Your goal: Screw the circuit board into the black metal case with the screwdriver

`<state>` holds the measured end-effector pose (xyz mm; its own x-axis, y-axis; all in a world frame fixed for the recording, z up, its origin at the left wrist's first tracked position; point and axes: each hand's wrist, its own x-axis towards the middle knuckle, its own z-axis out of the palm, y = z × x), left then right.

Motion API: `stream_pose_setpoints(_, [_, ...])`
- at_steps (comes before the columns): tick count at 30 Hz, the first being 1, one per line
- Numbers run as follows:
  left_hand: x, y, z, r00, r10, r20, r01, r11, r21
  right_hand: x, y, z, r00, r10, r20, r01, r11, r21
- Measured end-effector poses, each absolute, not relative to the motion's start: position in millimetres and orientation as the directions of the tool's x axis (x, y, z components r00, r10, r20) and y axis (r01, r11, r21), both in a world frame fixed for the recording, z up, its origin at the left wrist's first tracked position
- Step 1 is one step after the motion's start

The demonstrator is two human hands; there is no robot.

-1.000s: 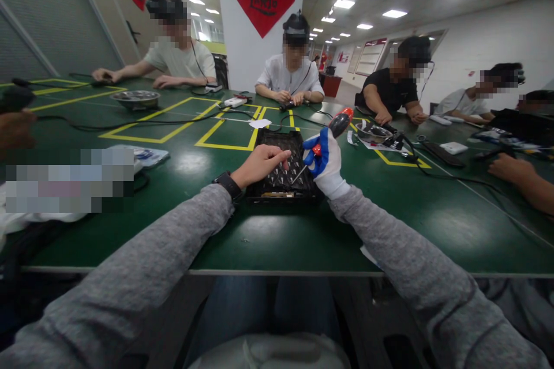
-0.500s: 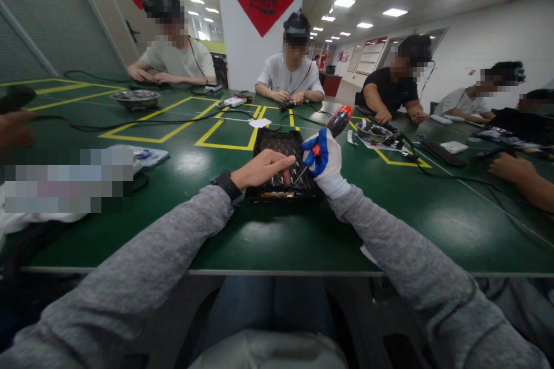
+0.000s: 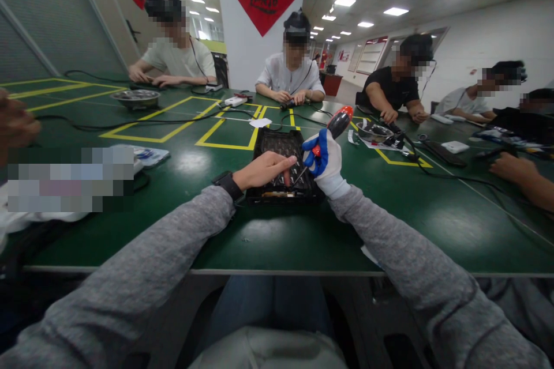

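Observation:
A black box-like case or housing lies on the table in front of me, with rows of small shiny marks or parts inside. My left hand, bare with a dark wristband, reaches over its left side. Its fingers are stretched out and hold nothing that I can see. In a white and blue glove, my right hand grips a screwdriver with a red and black handle. The thin shaft slants down and left into the case, close to my left fingertips. What the tip touches is too small to make out.
On the green table run yellow tape lines and black cables. A metal bowl stands at the far left, another bowl with parts at the right. A plastic-wrapped packet lies left. Several people sit around; co-workers' hands show at both sides.
My hands, the screwdriver and the case have barely moved. At the left edge, a co-worker's hand has shifted, and the dark thing it held is out of view.

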<state>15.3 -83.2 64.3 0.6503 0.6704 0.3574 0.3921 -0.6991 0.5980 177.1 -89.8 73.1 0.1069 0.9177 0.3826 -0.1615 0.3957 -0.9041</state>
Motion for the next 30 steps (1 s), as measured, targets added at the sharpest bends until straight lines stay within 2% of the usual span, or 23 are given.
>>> stream_pose_setpoints(4, [15.2, -82.0, 63.2, 0.647, 0.67, 0.363, 0.395, -0.702, 0.593, 177.3, -87.4, 71.0, 0.136, 0.908, 0.396, -0.182, 0.415, -0.891])
stream_pose_setpoints(12, [15.1, -83.4, 64.6, 0.645, 0.66, 0.385, 0.359, -0.707, 0.61, 177.6, -96.7, 77.5, 0.086, 0.926, 0.367, -0.15, 0.376, -0.915])
stream_pose_setpoints(30, [15.0, -81.4, 62.1, 0.725, 0.623, 0.294, 0.342, -0.696, 0.631, 177.2, -92.0, 72.6, 0.078, 0.903, 0.422, -0.153, 0.429, -0.89])
